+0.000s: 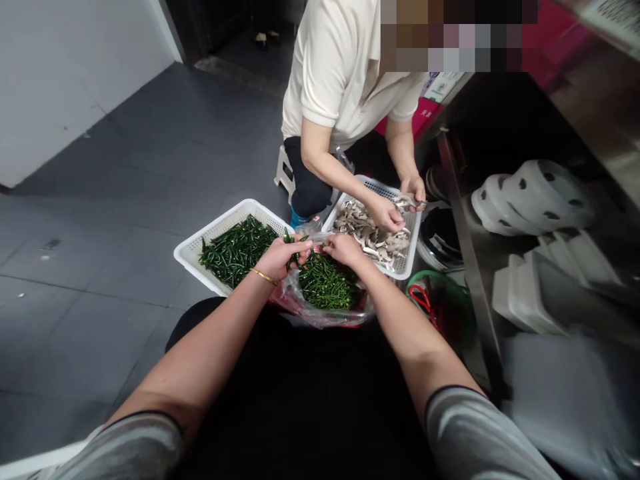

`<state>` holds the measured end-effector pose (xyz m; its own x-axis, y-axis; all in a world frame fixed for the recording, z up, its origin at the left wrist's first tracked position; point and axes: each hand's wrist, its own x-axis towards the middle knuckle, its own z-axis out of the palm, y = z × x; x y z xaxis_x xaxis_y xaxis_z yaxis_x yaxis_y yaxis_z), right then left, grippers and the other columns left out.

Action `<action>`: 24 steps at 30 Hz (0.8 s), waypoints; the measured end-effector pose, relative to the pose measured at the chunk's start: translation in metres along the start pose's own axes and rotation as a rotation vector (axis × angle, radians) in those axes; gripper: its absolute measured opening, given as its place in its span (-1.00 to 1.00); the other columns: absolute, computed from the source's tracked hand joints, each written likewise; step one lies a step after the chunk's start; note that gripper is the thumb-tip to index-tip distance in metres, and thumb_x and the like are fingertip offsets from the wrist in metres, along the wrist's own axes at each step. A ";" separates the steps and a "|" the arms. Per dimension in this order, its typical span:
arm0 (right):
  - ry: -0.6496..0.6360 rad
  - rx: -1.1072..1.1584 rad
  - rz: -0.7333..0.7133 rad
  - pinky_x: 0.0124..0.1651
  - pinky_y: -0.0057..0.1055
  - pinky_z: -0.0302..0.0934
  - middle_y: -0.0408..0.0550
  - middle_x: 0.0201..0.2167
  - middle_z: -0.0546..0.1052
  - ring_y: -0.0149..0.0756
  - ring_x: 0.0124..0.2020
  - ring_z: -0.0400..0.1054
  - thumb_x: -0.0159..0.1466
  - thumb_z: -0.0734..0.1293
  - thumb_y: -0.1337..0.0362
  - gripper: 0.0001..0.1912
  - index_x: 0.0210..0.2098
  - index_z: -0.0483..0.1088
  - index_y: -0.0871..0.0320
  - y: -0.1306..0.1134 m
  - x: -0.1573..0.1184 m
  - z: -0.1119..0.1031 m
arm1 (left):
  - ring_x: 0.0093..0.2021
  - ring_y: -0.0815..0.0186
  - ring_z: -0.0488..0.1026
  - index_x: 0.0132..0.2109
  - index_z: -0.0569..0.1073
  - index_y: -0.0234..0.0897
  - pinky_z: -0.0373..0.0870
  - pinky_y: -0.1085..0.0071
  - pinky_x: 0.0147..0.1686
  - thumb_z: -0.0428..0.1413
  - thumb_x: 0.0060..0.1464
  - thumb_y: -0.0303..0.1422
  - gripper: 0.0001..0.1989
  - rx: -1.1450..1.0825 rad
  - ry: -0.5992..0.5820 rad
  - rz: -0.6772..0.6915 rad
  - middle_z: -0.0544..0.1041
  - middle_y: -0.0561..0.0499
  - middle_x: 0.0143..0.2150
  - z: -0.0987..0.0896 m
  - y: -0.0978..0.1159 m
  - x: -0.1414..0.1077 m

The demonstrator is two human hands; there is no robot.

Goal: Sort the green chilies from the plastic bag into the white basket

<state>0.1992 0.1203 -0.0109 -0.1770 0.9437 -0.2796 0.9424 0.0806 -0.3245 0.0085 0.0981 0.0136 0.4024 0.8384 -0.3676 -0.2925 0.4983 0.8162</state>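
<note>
My left hand (284,259), with a gold bangle at its wrist, is closed around a few green chili peppers (289,237). Close beside it, my right hand (346,251) is pinched at the fingertips; what lies between them is too small to make out. Below both hands, a clear plastic bag (313,316) stands open, full of thin green chili peppers (327,283) with their stems showing. To the left, a white perforated basket (195,257) holds a heap of dark green chili peppers (240,250).
Opposite me a person (345,73) handles grey-brown mushrooms over another white basket (411,257). At right are a green basin (460,307) with a red cord and a metal shelf (467,220) bearing white containers (530,287). Grey floor tiles (125,200) lie at left.
</note>
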 end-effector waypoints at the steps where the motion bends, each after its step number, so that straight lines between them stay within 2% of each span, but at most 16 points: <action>1: 0.030 0.158 0.007 -0.27 -0.40 0.26 -0.02 -0.42 0.53 -0.26 -0.35 0.43 0.17 0.32 0.25 -0.90 -0.38 0.40 0.17 0.003 -0.005 -0.005 | -0.66 0.52 0.23 -0.48 0.39 -0.38 0.04 0.59 -0.71 0.32 -0.22 -0.27 -0.70 0.078 0.041 -0.013 0.35 0.08 -0.64 0.001 -0.002 0.001; 3: 0.041 0.541 0.020 -0.41 -0.44 0.28 -0.14 -0.55 0.48 -0.35 -0.53 0.40 0.18 0.30 0.20 -0.86 -0.37 0.32 0.16 0.003 -0.018 -0.015 | -0.68 0.52 0.20 -0.39 0.47 -0.40 -0.01 0.58 -0.72 0.31 -0.21 -0.26 -0.71 0.224 0.084 -0.006 0.36 0.08 -0.66 0.006 -0.006 0.004; 6: -0.010 0.971 -0.026 -0.57 -0.48 0.27 -0.23 -0.63 0.44 -0.40 -0.66 0.35 0.14 0.31 0.08 -0.74 -0.39 0.24 0.14 -0.012 -0.036 -0.023 | -0.70 0.52 0.21 -0.36 0.47 -0.36 -0.02 0.59 -0.72 0.31 -0.23 -0.29 -0.72 0.383 0.049 0.007 0.35 0.14 -0.69 0.014 -0.010 0.003; 8: -0.005 1.042 -0.078 -0.63 -0.51 0.24 -0.24 -0.65 0.43 -0.42 -0.69 0.32 0.11 0.34 0.04 -0.69 -0.44 0.22 0.13 -0.023 -0.048 -0.025 | -0.68 0.52 0.25 -0.43 0.43 -0.33 0.05 0.59 -0.70 0.31 -0.25 -0.32 -0.75 0.451 -0.041 0.010 0.38 0.14 -0.65 0.017 -0.009 -0.001; 10: -0.048 1.047 -0.115 -0.68 -0.54 0.19 -0.24 -0.68 0.42 -0.45 -0.73 0.29 0.11 0.35 0.03 -0.67 -0.50 0.22 0.14 -0.027 -0.060 -0.028 | -0.67 0.50 0.27 -0.49 0.39 -0.32 0.11 0.57 -0.69 0.29 -0.24 -0.34 -0.78 0.492 -0.204 0.013 0.40 0.12 -0.62 0.018 -0.004 -0.007; 13: -0.156 1.151 -0.181 -0.72 -0.54 0.13 -0.21 -0.71 0.41 -0.45 -0.77 0.24 0.14 0.32 -0.04 -0.63 -0.50 0.25 0.15 -0.013 -0.079 -0.032 | -0.64 0.46 0.30 -0.51 0.40 -0.33 0.18 0.52 -0.66 0.26 -0.20 -0.35 -0.82 0.497 -0.490 -0.016 0.43 0.06 -0.59 0.015 0.004 -0.016; 15: -0.169 1.189 -0.181 -0.70 -0.51 0.14 -0.18 -0.68 0.43 -0.42 -0.76 0.25 0.17 0.24 -0.13 -0.57 -0.42 0.30 0.15 0.004 -0.086 -0.030 | -0.64 0.46 0.30 -0.48 0.42 -0.35 0.16 0.53 -0.66 0.23 -0.19 -0.34 -0.84 0.430 -0.544 -0.046 0.45 0.02 -0.56 0.011 0.007 -0.018; 17: -0.135 0.999 -0.102 -0.61 -0.47 0.20 -0.13 -0.59 0.48 -0.38 -0.67 0.32 0.19 0.20 -0.16 -0.51 -0.31 0.36 0.17 0.020 -0.083 -0.023 | -0.65 0.48 0.26 -0.45 0.42 -0.36 0.09 0.54 -0.68 0.20 -0.19 -0.34 -0.83 0.262 -0.466 -0.051 0.44 0.02 -0.57 0.008 0.007 -0.016; 19: -0.082 0.574 0.004 -0.43 -0.42 0.28 -0.04 -0.44 0.54 -0.31 -0.48 0.42 0.19 0.26 -0.09 -0.56 -0.25 0.43 0.17 0.028 -0.072 -0.009 | -0.66 0.51 0.20 -0.43 0.41 -0.37 0.07 0.55 -0.68 0.18 -0.22 -0.34 -0.81 0.042 -0.384 -0.032 0.37 0.06 -0.62 0.006 0.004 -0.012; 22: -0.070 -0.049 0.065 -0.15 -0.34 0.26 0.07 -0.18 0.53 -0.18 -0.17 0.42 0.19 0.34 0.08 -0.70 -0.19 0.48 0.14 0.022 -0.051 0.016 | -0.64 0.52 0.17 -0.43 0.39 -0.37 0.10 0.55 -0.62 0.21 -0.24 -0.36 -0.80 -0.149 -0.341 -0.004 0.25 0.13 -0.66 0.005 0.001 -0.007; 24: -0.120 -0.230 0.061 -0.08 -0.31 0.23 0.13 -0.07 0.50 -0.12 -0.09 0.39 0.22 0.31 0.16 -0.74 -0.16 0.50 0.15 0.014 -0.040 0.025 | -0.62 0.52 0.20 -0.41 0.38 -0.36 0.11 0.55 -0.59 0.23 -0.22 -0.36 -0.79 -0.124 -0.307 0.005 0.27 0.12 -0.64 0.005 0.000 -0.006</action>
<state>0.2125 0.0751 -0.0271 -0.1376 0.9053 -0.4019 0.9896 0.1090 -0.0934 0.0106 0.0923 0.0180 0.6381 0.7444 -0.1967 -0.3911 0.5334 0.7501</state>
